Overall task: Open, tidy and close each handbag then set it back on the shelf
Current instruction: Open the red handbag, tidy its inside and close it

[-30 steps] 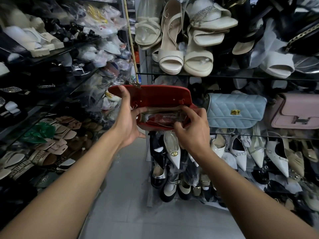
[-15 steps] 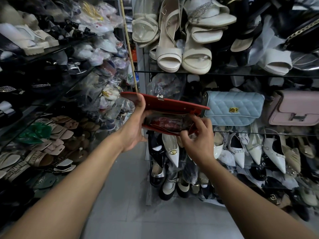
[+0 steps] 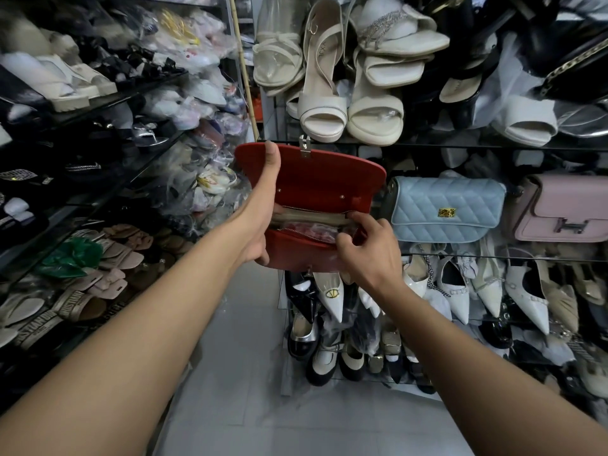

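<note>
Forearms, two of them and bare, reach out over the pale tiled floor (image 3: 296,422) toward the racks. The left hand (image 3: 260,222) grips the left end of one red handbag (image 3: 316,189), thumb stretched up along the raised flap, fingers wrapped under the body. The right hand (image 3: 368,248) is pinched shut on the bag's open mouth at its right side, fingertips on the lining edge. The red handbag is held in the air in front of the shelves, flap up, one silver clasp (image 3: 305,146) standing at the flap's top edge; crumpled clear wrapping shows inside the zipped pocket.

Just beyond it, on the glass shelf (image 3: 493,256) to the right, two more bags stand side by side: one quilted light-blue handbag (image 3: 447,209) with a gold clasp, and one pink handbag (image 3: 562,209) with an H-shaped buckle. Above them cream heeled sandals (image 3: 348,106) crowd the upper shelf; below, white pointed shoes (image 3: 487,291) line up in a row, too overlapped to count.
</note>
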